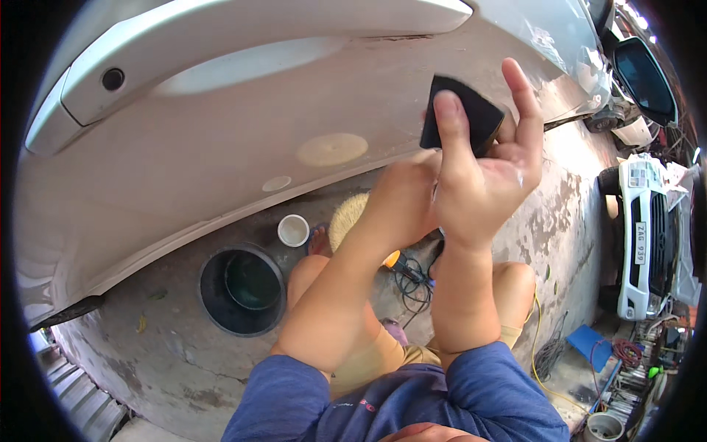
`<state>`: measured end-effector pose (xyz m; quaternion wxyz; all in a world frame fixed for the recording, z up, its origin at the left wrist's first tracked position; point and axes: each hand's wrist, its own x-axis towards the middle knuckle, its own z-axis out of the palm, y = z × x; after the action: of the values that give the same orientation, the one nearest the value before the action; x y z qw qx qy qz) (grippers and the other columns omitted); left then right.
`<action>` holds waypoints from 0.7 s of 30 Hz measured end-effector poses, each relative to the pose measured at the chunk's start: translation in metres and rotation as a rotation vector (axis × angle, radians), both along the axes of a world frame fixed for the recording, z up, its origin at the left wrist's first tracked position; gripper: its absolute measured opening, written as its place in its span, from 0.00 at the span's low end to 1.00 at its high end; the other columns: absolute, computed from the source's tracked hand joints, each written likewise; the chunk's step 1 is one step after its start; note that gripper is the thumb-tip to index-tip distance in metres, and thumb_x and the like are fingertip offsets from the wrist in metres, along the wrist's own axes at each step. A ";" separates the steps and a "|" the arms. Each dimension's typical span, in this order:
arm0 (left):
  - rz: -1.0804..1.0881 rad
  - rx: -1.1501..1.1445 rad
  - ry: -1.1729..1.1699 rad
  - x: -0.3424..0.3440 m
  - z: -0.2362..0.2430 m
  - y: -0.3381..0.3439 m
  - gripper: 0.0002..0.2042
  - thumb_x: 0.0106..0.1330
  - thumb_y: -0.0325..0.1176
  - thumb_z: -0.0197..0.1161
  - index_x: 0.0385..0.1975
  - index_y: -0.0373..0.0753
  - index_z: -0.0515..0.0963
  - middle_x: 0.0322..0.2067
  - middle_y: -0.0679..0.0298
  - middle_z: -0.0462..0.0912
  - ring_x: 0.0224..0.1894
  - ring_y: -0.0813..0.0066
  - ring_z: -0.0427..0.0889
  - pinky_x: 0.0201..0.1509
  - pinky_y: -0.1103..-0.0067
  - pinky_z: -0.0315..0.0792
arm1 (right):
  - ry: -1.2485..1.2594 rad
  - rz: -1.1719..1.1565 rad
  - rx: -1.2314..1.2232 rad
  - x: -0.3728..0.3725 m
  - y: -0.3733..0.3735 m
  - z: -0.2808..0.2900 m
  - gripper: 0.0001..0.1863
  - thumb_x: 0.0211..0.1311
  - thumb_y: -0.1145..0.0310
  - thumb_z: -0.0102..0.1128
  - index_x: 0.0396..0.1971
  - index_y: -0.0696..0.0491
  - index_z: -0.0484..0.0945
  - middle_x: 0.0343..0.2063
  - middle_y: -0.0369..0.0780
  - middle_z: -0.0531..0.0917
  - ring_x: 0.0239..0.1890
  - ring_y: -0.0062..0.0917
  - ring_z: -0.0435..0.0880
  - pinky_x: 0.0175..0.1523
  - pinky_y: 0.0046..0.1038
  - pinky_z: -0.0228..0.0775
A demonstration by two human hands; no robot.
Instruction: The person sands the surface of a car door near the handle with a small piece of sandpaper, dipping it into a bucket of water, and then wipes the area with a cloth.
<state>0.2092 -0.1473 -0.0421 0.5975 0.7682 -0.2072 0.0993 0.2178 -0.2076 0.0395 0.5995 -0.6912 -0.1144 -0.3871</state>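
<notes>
The right hand (486,177) grips a thin, bent black sheet (480,110) before the pale car door (206,140); the left hand (409,195), partly hidden: grip unclear.

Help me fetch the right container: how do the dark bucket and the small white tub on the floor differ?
Size: the dark bucket is wide and deep, while the white tub is much smaller.
Colour: the bucket is dark grey, the tub white.
Contents: the bucket seems to hold greenish liquid; what the tub holds, if anything, is unclear.
Both are round, open-topped and stand on the concrete floor.
</notes>
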 end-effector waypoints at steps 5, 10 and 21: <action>0.232 -0.460 0.000 -0.012 0.012 0.009 0.12 0.69 0.28 0.67 0.50 0.33 0.81 0.29 0.65 0.82 0.29 0.83 0.77 0.31 0.81 0.73 | -0.347 0.021 -0.409 0.017 -0.033 -0.010 0.14 0.56 0.87 0.71 0.42 0.61 0.82 0.42 0.46 0.88 0.49 0.32 0.86 0.57 0.32 0.77; 0.108 -0.945 -0.024 -0.016 0.026 0.026 0.14 0.74 0.28 0.64 0.56 0.34 0.76 0.38 0.64 0.83 0.34 0.82 0.80 0.36 0.84 0.76 | -0.226 0.275 -0.360 0.004 -0.033 -0.015 0.13 0.54 0.89 0.71 0.37 0.60 0.81 0.41 0.45 0.85 0.50 0.34 0.84 0.59 0.35 0.77; -0.089 -0.707 -0.162 -0.021 0.020 0.045 0.05 0.73 0.20 0.59 0.44 0.34 0.75 0.43 0.63 0.76 0.40 0.82 0.76 0.45 0.82 0.74 | 0.172 0.664 -0.118 -0.020 -0.059 -0.021 0.15 0.57 0.68 0.77 0.37 0.61 0.82 0.50 0.45 0.81 0.51 0.28 0.80 0.56 0.31 0.71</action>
<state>0.1884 -0.1026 -0.0218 0.8116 0.4940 -0.2399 0.1992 0.1979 -0.2664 0.0188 0.6592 -0.6797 -0.3043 -0.1042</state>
